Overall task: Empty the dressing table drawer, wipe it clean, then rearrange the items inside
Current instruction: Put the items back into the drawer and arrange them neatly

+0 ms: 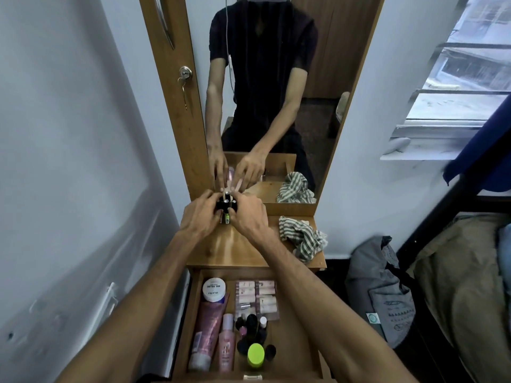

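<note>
- Nearest the camera, the open drawer (301,327) is lying pulled out beneath the table top, already holding several items
- A lime-green lidded jar (255,354) is sitting at the drawer's front, with small dark-capped bottles (251,326) clustering just behind and beside it
- A pink tube (206,331) is lying along the drawer's left side, cap toward the person, with a pink bottle (227,344) lying just beside it
- A white round tub (213,289) is sitting in the drawer's far left corner, and a clear pack of small pale tubes (256,298) is lying to its right
- Both forearms are reaching over the drawer toward the back of the wooden table top (243,244)
- The left hand (200,215) and the right hand (247,214) are both curling their fingers around a bunch of small bottles (226,207), pressing them together from either side near the mirror's foot
- A striped cloth (301,237) is lying crumpled on the table top's right part, apart from the hands
- The mirror (276,106) is standing behind the table, reflecting the person's arms, the bottles and the cloth
- A key is hanging in the lock (185,73) on the wooden panel left of the mirror
- A grey bag (387,294) is resting on the floor to the right, and a window (464,64) is showing further off
</note>
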Demonstrator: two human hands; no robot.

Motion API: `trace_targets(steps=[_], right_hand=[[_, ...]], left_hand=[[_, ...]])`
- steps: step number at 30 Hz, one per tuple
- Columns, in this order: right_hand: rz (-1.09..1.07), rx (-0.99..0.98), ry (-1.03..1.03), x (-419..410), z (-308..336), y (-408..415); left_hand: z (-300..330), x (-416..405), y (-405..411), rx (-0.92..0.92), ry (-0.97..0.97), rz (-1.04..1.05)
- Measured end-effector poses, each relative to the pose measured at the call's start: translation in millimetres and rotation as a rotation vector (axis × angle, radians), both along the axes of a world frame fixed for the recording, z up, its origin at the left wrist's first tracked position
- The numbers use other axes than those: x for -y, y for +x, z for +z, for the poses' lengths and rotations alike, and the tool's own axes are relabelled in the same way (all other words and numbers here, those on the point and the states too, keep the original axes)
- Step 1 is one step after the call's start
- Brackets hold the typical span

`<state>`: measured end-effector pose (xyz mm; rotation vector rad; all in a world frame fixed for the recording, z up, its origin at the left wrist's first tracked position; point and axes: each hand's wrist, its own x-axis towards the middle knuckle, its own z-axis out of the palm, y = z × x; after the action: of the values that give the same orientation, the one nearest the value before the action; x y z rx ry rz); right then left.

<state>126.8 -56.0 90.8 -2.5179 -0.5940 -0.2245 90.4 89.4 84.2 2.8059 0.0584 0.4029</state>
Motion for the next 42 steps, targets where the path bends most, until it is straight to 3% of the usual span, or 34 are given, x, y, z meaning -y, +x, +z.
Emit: trace_targets(steps=[12, 18, 23, 32, 42], right_hand=[[-0.009, 0.002, -0.009, -0.9, -7.7, 12.3], [-0.02, -0.023, 0.018, 14.0, -11.1, 7.0], [-0.032, -0.054, 0.088, 32.2, -11.4, -7.2], [-0.024, -0.046, 0.233, 77.2, -11.6, -49.8], [-0.015, -0.173, 0.056, 147.8, -22.0, -116.8]], left_hand=[[-15.6, 4.0, 3.7, 0.03, -0.115, 0.076], [-17.6, 8.7, -18.3, 0.15, -0.177, 0.11], [-18.2, 17.3, -40.8, 0.245, -0.338, 0.129], [-20.9, 61.7, -91.1, 0.208, -0.415, 0.016], [-32.5, 128.4, -141.7, 0.101, -0.433, -0.189]])
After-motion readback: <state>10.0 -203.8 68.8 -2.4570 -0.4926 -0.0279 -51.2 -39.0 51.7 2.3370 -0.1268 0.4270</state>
